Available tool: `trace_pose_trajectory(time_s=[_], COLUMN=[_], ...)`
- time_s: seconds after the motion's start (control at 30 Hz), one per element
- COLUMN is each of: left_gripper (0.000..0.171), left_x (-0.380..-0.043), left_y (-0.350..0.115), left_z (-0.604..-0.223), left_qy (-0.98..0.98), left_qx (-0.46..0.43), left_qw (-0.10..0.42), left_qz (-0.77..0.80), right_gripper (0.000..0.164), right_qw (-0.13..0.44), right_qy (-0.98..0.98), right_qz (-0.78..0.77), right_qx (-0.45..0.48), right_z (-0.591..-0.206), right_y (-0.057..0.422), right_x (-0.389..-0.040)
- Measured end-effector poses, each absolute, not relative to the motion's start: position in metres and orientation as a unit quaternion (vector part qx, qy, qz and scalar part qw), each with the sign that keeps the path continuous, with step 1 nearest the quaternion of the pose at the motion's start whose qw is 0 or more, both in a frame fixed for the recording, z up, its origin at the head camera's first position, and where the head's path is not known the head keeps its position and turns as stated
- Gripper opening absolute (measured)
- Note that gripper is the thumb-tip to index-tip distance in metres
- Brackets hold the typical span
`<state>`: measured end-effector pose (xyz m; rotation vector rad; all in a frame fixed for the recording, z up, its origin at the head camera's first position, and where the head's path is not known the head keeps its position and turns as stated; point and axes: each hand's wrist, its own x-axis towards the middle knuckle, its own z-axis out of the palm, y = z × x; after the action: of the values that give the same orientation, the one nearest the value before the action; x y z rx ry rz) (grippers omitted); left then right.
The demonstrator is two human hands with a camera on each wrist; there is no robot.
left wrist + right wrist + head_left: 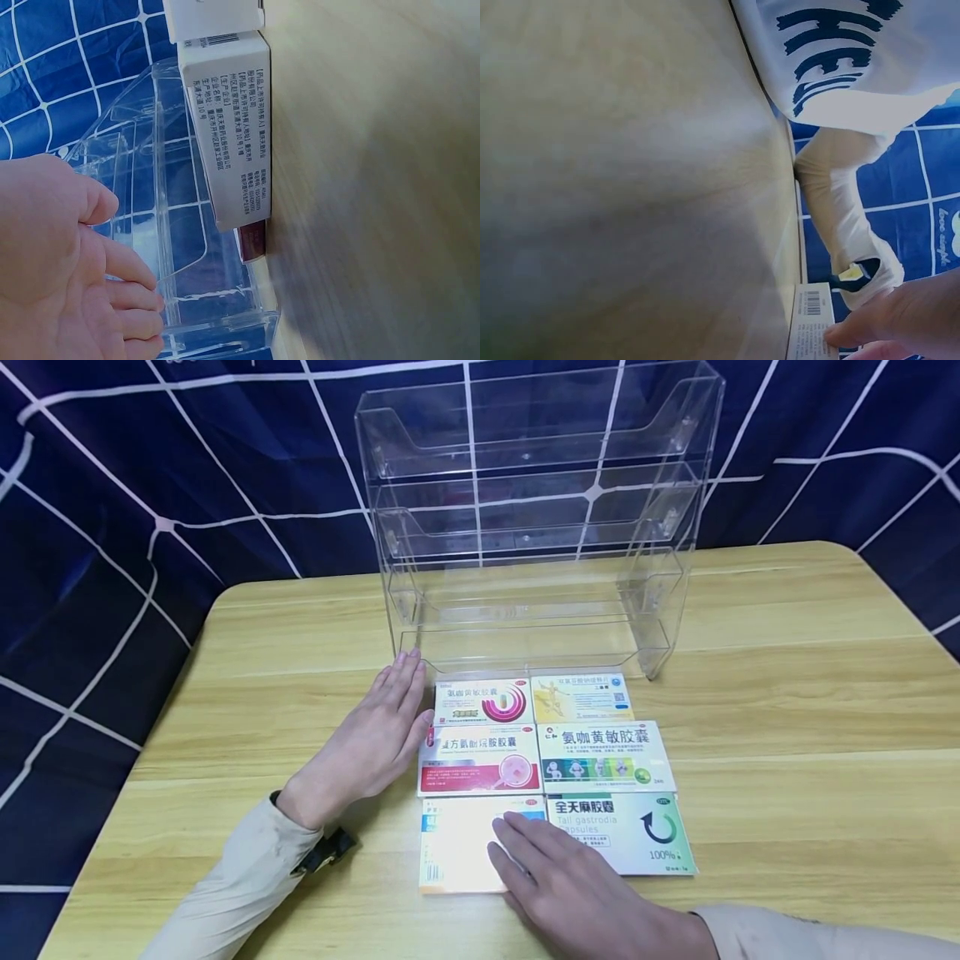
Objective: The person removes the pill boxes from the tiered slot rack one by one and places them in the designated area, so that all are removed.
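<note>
Landmark: clear acrylic rack (536,527) stood at the back of the wooden table (787,693)
Boxes: six medicine boxes (555,768) lay flat in a block just before the rack
Left hand (375,739): fingers straight, flat against the block's left edge, tips near the rack's base
Right hand (570,881): fingers released, resting atop the pale front-left box (457,852), farthest from the rack

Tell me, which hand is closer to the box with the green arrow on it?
Right. The right hand lies flat on the pale box and touches the green-arrow box beside it. The left hand rests further off, against the left side of the boxes.
</note>
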<state>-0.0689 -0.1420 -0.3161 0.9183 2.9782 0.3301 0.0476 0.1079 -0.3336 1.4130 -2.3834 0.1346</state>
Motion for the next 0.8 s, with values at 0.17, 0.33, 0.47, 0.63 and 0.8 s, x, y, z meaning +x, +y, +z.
trace_pose_trajectory(time_s=[0.17,0.33,0.47,0.63,0.8], left_gripper=[0.061,0.061,0.061,0.062,0.063], left_x=[-0.0689,-0.0686,-0.0688,-0.0688,-0.0658], left_y=[-0.1415,-0.1414,-0.1415,-0.1417,-0.1461], left_z=[-0.3149,-0.3148,-0.3151,-0.3150,-0.3135], left_qy=[0.950,0.951,0.951,0.951,0.949], left_qx=[0.292,0.291,0.290,0.291,0.290], left_qw=[0.007,0.008,0.008,0.008,0.006], left_qz=[0.106,0.106,0.106,0.107,0.126], right_gripper=[0.052,0.053,0.049,0.040,0.037], right_qw=[0.172,0.173,0.171,0.156,0.119], right_qy=[-0.850,-0.849,-0.850,-0.851,-0.866], right_qz=[0.048,0.048,0.050,0.059,0.110], right_qx=[0.496,0.497,0.496,0.498,0.473], right_z=[-0.3331,-0.3337,-0.3340,-0.3325,-0.3241], right_y=[0.1091,0.1091,0.1095,0.1105,0.1179], right_x=[0.0468,0.0456,0.0450,0.0447,0.0419])
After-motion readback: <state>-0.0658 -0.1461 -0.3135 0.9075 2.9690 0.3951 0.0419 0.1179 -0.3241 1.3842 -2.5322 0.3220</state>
